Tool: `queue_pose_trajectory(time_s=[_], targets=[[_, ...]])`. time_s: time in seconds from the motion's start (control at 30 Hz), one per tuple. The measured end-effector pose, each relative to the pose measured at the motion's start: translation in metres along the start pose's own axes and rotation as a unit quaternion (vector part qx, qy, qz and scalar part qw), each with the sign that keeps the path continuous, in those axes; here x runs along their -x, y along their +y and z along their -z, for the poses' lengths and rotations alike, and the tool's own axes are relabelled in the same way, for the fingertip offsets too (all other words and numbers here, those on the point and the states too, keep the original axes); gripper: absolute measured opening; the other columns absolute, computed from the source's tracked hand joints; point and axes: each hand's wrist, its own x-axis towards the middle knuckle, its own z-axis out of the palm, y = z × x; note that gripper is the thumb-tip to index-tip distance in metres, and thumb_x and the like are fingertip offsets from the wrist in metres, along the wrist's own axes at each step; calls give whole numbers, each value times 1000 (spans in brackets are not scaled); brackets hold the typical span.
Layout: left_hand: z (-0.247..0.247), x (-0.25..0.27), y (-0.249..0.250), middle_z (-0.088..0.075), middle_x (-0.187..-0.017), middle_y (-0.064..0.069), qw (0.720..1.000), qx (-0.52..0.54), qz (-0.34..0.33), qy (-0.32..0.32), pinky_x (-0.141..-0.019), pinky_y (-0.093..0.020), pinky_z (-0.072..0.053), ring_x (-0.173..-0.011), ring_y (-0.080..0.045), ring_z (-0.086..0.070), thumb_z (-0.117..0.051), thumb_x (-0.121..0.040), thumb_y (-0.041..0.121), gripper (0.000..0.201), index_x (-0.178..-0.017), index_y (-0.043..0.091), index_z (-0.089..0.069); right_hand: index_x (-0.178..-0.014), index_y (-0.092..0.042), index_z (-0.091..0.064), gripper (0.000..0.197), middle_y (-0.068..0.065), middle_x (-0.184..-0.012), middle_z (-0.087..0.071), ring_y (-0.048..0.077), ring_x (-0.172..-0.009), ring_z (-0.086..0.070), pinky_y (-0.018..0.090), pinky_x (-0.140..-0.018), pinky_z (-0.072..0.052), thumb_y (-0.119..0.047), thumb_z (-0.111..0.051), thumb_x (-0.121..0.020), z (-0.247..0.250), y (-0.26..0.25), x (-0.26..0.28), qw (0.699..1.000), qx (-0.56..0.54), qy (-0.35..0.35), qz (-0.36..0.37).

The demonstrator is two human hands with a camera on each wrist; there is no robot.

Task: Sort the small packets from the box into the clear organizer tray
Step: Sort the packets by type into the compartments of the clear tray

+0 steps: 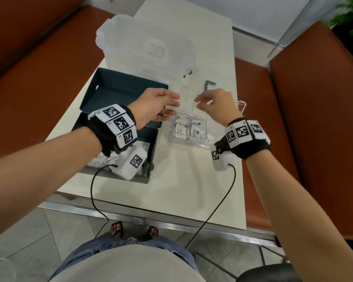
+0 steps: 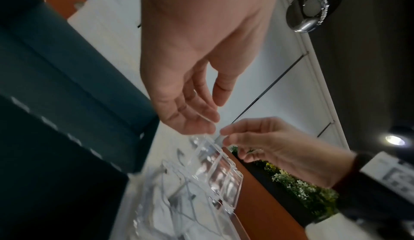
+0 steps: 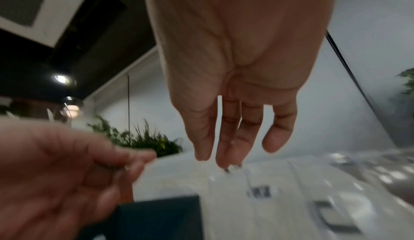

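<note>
Head view: the left hand [image 1: 154, 105] and the right hand [image 1: 216, 104] hover close together above the far end of the clear organizer tray [image 1: 189, 131], which stands on the white tabletop [image 1: 177, 180]. Small packets [image 1: 180, 130] already lie in its near compartments. The dark box [image 1: 118, 94] sits open just left of the tray, with more white packets at its near end. Beyond stands a translucent bin [image 1: 147, 47]; a hex key [image 1: 209, 84] lies near the right hand.

Left wrist view: the left hand's [image 2: 190, 84] grip is apart, fingers straight. The right hand's [image 2: 268, 146] fingertips pinch the edge of a clear lid [image 2: 221, 171].

Right wrist view: blurred; the right hand's [image 3: 235, 84] fingers point down at the tabletop.
</note>
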Motion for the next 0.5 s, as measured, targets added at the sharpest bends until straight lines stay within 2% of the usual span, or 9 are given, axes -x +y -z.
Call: queue_pose_trajectory(time_s=[0.1, 0.17, 0.23, 0.33, 0.4, 0.43, 0.5], targets=[[33, 10, 7, -73, -102, 2, 993, -103, 0, -48, -73, -24, -57, -83, -13, -70, -58, -97, 19, 19, -114, 16, -66, -103, -15, -72, 16, -2, -89, -70, -4, -64, -56, 7, -69, -44, -17, -63, -90, 7, -39, -2, 997, -45, 0, 61], [60, 18, 7, -73, -101, 4, 980, -181, 11, -76, -75, -24, -58, -86, -13, -70, -59, -96, 24, 19, -113, 20, -66, -101, -17, -72, 14, -5, -84, -69, 0, -60, -60, 6, -66, -47, -19, -63, -89, 0, -66, -3, 993, -78, -26, 87], [87, 26, 4, -72, -102, 4, 964, -251, 26, -81, -76, -25, -56, -89, -13, -70, -59, -96, 27, 18, -112, 22, -65, -100, -17, -72, 14, -6, -82, -69, 7, -61, -63, 6, -67, -48, -18, -64, -89, -17, -90, -3, 988, -96, -68, 104], [125, 35, -11, -69, -105, -1, 940, -338, 29, -41, -71, -24, -53, -88, -15, -67, -59, -95, 24, 18, -112, 20, -64, -102, -15, -72, 16, -13, -72, -65, 10, -63, -64, 2, -64, -44, -17, -64, -88, -55, -121, -2, 980, -71, -144, 121], [147, 42, -22, -67, -111, -3, 910, -413, 18, -8, -70, -26, -48, -89, -16, -61, -61, -94, 24, 22, -114, 17, -64, -107, -12, -70, 20, -15, -69, -62, 10, -66, -65, 1, -58, -43, -19, -64, -89, -85, -137, -2, 971, -39, -206, 116], [157, 45, -27, -66, -114, -3, 890, -455, 14, 12, -73, -26, -44, -92, -16, -58, -63, -93, 25, 25, -116, 17, -64, -111, -11, -68, 24, -12, -73, -63, 11, -70, -66, 3, -58, -44, -20, -64, -89, -100, -142, -1, 965, -20, -238, 107], [174, 50, -39, -62, -121, -7, 857, -512, 15, 53, -79, -28, -40, -98, -19, -53, -65, -91, 26, 35, -124, 15, -59, -117, -8, -64, 31, 0, -88, -66, 18, -83, -66, 15, -65, -49, -24, -63, -90, -128, -150, 0, 954, 45, -280, 94]])
